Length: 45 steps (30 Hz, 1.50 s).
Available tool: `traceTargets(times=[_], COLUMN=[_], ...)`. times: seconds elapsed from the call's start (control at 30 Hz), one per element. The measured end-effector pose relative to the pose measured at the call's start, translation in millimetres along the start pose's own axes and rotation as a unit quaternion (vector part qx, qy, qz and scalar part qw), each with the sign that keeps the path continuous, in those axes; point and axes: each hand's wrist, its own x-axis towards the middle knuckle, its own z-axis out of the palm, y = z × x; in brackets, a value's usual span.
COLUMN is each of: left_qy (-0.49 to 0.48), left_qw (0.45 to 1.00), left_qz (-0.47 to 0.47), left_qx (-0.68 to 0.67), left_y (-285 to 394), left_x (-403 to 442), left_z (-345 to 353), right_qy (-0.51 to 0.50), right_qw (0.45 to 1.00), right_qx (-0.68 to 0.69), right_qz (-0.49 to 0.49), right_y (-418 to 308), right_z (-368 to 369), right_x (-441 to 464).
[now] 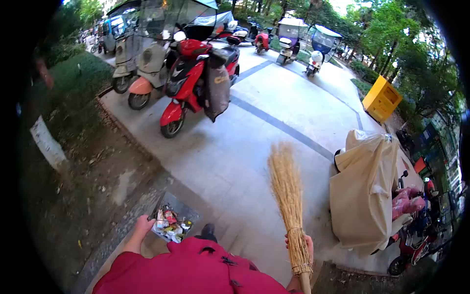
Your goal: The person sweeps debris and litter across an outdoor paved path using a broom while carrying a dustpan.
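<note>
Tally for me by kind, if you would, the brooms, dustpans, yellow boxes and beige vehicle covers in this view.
Broom: 1, in the right hand
Dustpan: 1, in the left hand, with litter
Yellow box: 1
Beige cover: 1
Total: 4

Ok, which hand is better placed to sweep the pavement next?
Probably your right hand: it grips the broom, while your left hand holds the dustpan with litter in it.

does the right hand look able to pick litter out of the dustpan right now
Probably not as things stand: the right hand is wrapped around the broom, and the litter lies across the body, near the left hand.
</note>
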Motion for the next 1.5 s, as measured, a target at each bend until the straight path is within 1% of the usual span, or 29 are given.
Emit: traceTargets(times=[0.1,0.17,0.2,0.23,0.27,0.37,0.4,0.47,0.5,0.53,0.63,0.67,0.77,0.8,0.83,0.9,0.93,0.97,1.03,1.07,1.1,1.13,1.17,1.2,1.27,1.3,1.33,1.43,1.5], left_qy=[0.023,0.007,-0.001,-0.016,-0.031,-0.052,-0.061,-0.093,-0.111,-0.107,-0.104,-0.127,-0.125,-0.132,-0.111,-0.125,-0.115,-0.104,-0.121,-0.124,-0.129,-0.126,-0.121,-0.142,-0.200,-0.205,-0.210,-0.217,-0.245], left_qw=[0.999,1.000,1.000,1.000,0.999,0.996,0.993,0.991,0.990,0.986,0.986,0.984,0.984,0.987,0.985,0.984,0.985,0.986,0.982,0.979,0.976,0.979,0.981,0.975,0.960,0.956,0.952,0.937,0.934], left_qz=[0.008,0.015,0.020,0.020,0.018,0.058,0.060,0.071,0.078,0.102,0.104,0.128,0.103,0.084,0.120,0.124,0.125,0.127,0.141,0.155,0.170,0.161,0.153,0.172,0.195,0.205,0.216,0.271,0.259], left_qx=[0.022,0.012,0.015,0.017,0.021,0.047,0.081,0.061,0.048,0.076,0.075,0.013,0.073,0.041,0.052,0.013,0.026,0.041,0.032,0.039,0.048,0.025,0.000,-0.011,-0.028,-0.038,-0.047,-0.039,-0.001], left_y=[88.1,153.6,192.1,222.3,252.7,342.5,376.7,455.4,496.9,497.1,579.9,611.5,698.2,722.7,752.5,842.8,870.3,896.6,958.6,991.8,1019.8,1051.2,1085.1,1116.6,1160.5,1185.7,1201.2,1255.1,1287.5], left_x=[94.1,147.7,194.1,224.6,252.4,340.4,350.5,391.4,420.4,468.5,527.1,537.4,598.2,618.7,641.4,660.7,684.5,713.6,762.0,791.1,816.2,842.2,873.1,908.5,948.2,970.7,976.6,1042.9,1094.2], left_z=[38.1,60.2,78.4,100.7,122.3,170.0,161.5,156.1,172.4,213.1,264.6,276.2,329.4,342.6,356.5,344.1,358.5,374.1,395.6,410.6,423.3,440.1,458.3,473.7,511.4,525.3,533.4,579.2,623.1], right_qy=[0.015,0.002,-0.013,-0.021,-0.028,0.009,0.009,0.032,0.045,0.042,0.075,0.062,0.061,0.040,0.024,-0.018,0.007,0.007,0.013,0.008,0.020,0.033,0.024,0.013,0.007,0.009,0.019,0.011,0.058], right_qw=[0.999,0.999,0.999,0.999,0.998,0.999,0.999,0.999,0.998,0.999,0.995,0.997,0.997,0.998,1.000,0.997,0.998,0.997,0.996,0.997,0.997,0.997,0.997,0.995,0.988,0.985,0.982,0.975,0.965], right_qx=[0.002,-0.004,-0.009,-0.019,0.002,-0.010,-0.004,-0.019,-0.029,-0.026,-0.032,-0.027,-0.022,-0.036,-0.015,0.023,-0.006,-0.018,-0.038,-0.067,-0.067,-0.070,-0.077,-0.084,-0.104,-0.108,-0.101,-0.157,-0.184], right_qz=[0.039,0.033,0.029,0.031,0.050,0.031,0.033,0.027,0.023,0.000,-0.063,-0.041,-0.051,-0.025,0.007,0.076,0.068,0.074,0.083,0.038,0.015,-0.006,0.023,0.052,0.110,0.134,0.156,0.159,0.176], right_y=[-42.1,-58.5,-74.6,-94.3,-111.0,-180.3,-193.4,-232.5,-253.7,-272.7,-332.6,-353.3,-427.0,-460.2,-493.6,-549.2,-570.9,-594.1,-637.4,-650.0,-651.0,-653.0,-662.9,-672.7,-686.8,-691.7,-697.3,-730.9,-764.2], right_z=[-0.3,-12.0,-14.9,-19.9,-29.6,-9.4,-13.5,-39.6,-53.6,-61.1,-61.5,-79.1,-100.0,-97.3,-99.7,-111.1,-124.3,-119.0,-93.3,-73.4,-59.8,-47.5,-51.3,-55.1,-71.2,-74.8,-71.6,-73.0,-83.4], right_x=[114.9,178.0,225.9,259.6,294.9,368.7,380.1,439.5,475.0,504.6,592.0,630.5,743.3,780.7,818.7,897.3,938.4,972.9,1024.4,1050.1,1072.3,1100.6,1139.8,1179.2,1249.6,1280.1,1286.1,1340.5,1381.6])
